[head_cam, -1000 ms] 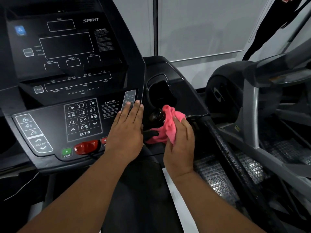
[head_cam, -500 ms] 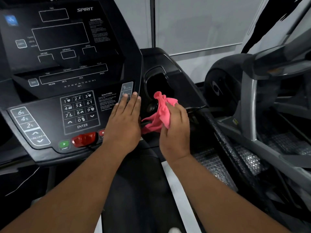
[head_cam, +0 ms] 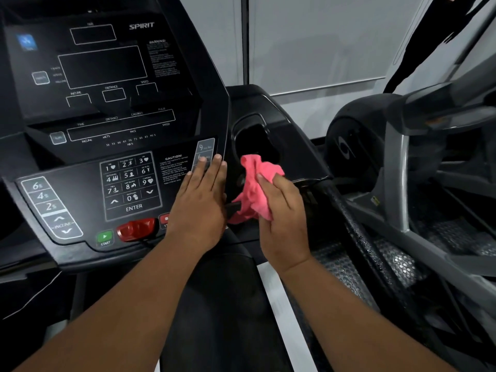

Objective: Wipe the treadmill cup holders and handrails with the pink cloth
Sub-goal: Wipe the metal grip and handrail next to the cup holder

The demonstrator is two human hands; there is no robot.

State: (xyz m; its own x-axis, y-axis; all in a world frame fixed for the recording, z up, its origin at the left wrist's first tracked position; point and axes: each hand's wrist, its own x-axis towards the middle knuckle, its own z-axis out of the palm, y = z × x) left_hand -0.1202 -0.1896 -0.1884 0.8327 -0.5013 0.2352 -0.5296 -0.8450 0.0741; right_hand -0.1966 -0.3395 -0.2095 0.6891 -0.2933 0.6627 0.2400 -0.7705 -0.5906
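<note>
My right hand (head_cam: 281, 213) grips the crumpled pink cloth (head_cam: 255, 191) just below the dark right cup holder (head_cam: 255, 140) of the treadmill. The cloth's top edge reaches the holder's lower rim and its tail hangs down toward a small black lever. My left hand (head_cam: 201, 202) lies flat, fingers straight, on the right side of the console panel (head_cam: 80, 200), its fingertips over the speed buttons. The right handrail (head_cam: 357, 232) runs down and right from the cup holder, its black surface speckled with droplets.
The console carries a keypad (head_cam: 131, 183), a red stop button (head_cam: 137, 228) and a green start button (head_cam: 105, 237). The treadmill belt (head_cam: 222, 304) lies below my arms. Another exercise machine (head_cam: 397, 162) stands close on the right, with metal grating beneath it.
My right hand with the cloth has shifted slightly within the spot below the cup holder. The left hand stays flat on the console. The camera view bobbed a little.
</note>
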